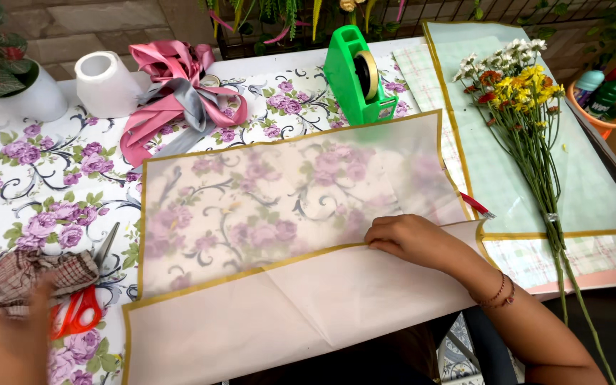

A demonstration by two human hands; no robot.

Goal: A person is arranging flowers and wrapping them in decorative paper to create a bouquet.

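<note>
Pressing right hand [411, 241] flat on wrapping sheet [301, 192] | left hand [5, 335] blurred, grip unclear, near scissors [80, 306] | tape dispenser [356, 75] behind

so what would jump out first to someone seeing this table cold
Probably the large translucent wrapping sheet with a gold edge, spread across the middle over the floral tablecloth, with the right hand pressing its lower edge. Next, the bunch of small yellow, white and orange flowers lying on another sheet at the right, and the bright green tape dispenser at the top centre. The left hand is blurred beside orange-handled scissors.
</note>
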